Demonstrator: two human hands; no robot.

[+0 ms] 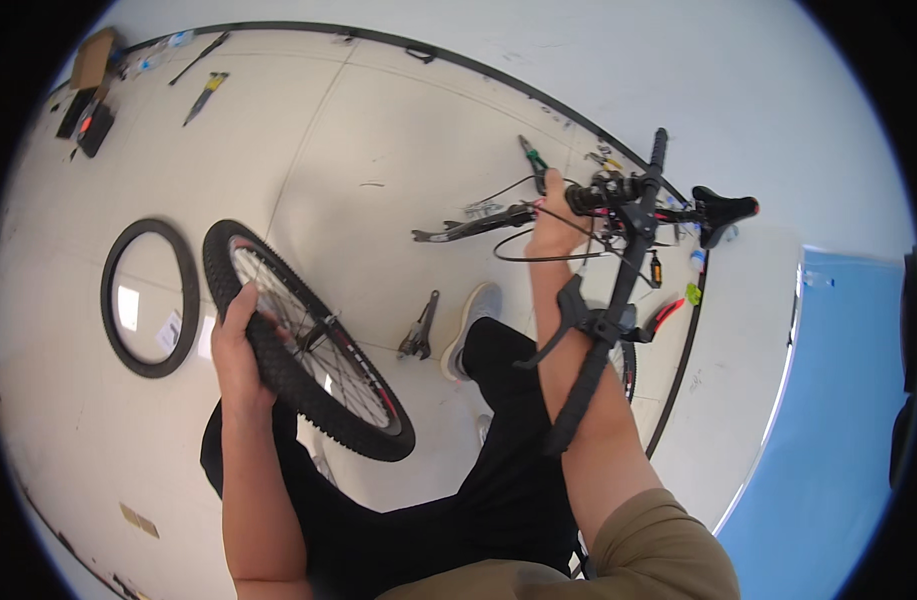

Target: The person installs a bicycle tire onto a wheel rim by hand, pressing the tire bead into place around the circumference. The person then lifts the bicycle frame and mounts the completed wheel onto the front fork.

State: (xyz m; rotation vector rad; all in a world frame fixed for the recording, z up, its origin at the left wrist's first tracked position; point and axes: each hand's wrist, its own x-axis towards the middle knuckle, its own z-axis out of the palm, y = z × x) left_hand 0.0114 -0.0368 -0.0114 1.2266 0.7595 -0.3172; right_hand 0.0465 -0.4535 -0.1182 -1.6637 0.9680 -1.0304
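My left hand (236,350) is closed around the thick knobbly tyre of a bicycle wheel (313,400), thumb on top. The wheel is tilted off the floor, its spokes and hub showing. On the other side, my right hand (556,225) grips the upper part of the bicycle's front fork (478,222), just under the head tube. No wheel sits between the fork ends, which point left. The black handlebar (633,265) crosses above my right forearm, with cables looping past my wrist. Behind it is the black saddle (723,212).
A loose black tyre (111,300) lies at the left, with a paper sheet (169,330) inside its ring. Near my shoe is a black and silver metal part (418,328). Green-handled pliers (531,158) lie beyond the fork. A cardboard box (93,58) stands far left.
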